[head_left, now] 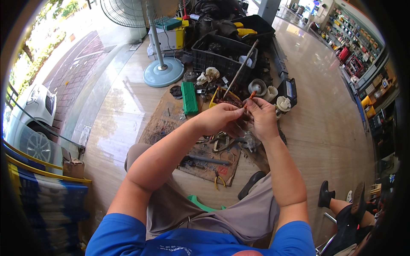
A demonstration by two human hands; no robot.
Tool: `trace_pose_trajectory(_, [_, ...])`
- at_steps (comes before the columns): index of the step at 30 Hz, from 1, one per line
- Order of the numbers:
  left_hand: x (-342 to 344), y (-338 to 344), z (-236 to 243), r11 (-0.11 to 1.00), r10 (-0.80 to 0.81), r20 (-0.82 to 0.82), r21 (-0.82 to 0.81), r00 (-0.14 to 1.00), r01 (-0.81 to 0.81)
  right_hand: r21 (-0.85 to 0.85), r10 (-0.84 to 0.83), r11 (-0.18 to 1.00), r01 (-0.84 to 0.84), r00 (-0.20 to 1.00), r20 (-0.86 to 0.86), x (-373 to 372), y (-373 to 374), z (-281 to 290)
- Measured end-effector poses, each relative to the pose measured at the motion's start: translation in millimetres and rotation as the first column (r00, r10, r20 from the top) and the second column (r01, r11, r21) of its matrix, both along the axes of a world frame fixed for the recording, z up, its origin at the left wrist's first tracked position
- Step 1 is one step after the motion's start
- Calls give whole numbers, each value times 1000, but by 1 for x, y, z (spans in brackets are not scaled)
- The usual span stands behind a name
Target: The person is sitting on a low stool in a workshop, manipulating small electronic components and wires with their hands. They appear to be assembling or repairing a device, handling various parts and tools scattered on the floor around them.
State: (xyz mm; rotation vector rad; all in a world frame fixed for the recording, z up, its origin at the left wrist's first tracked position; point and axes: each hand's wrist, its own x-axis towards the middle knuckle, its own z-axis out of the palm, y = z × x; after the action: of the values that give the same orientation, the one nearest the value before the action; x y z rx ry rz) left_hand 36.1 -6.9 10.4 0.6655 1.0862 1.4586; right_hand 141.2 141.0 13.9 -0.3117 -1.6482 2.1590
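Note:
My left hand (222, 118) and my right hand (262, 115) meet in front of me above a dirty cardboard sheet. Both are closed, fingertips pinched around a small, thin orange-red piece (252, 94) that sticks up past the right fingers. Its kind is too small to make out, and my fingers hide its lower part. Just beyond the hands is a yellow-rimmed container (213, 99) with dark reddish contents and a long rod (241, 68) leaning out of it. Under my hands lie loose metal parts and a crumpled clear plastic bag (251, 141).
A green case (189, 97) lies left of the hands. Yellow-handled pliers (219, 181) and a dark bar (208, 159) rest on the cardboard (200, 170). Farther off stand a fan base (163, 72), a black crate (222, 59) and motor parts. Another person's legs (341, 209) show at right.

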Motion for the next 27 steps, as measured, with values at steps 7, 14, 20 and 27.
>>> trace_pose_trajectory(7, [-3, 2, -8, 998, 58, -54, -11, 997, -59, 168, -16, 986, 16, 1000, 2, 1, 2, -3])
trace_pose_trajectory(14, [8, 7, -5, 939, 246, -658, -21, 712, -343, 244, -125, 964, 108, 991, 55, -6, 4, -20])
trace_pose_trajectory(20, [10, 6, 2, 926, 179, -863, -15, 472, -378, 318, -173, 938, 139, 981, 82, -9, -1, -24])
trace_pose_trajectory(27, [-4, -4, 3, 1000, -19, -45, -15, 999, 18, 95, -44, 994, 46, 999, -27, -4, -3, -8])
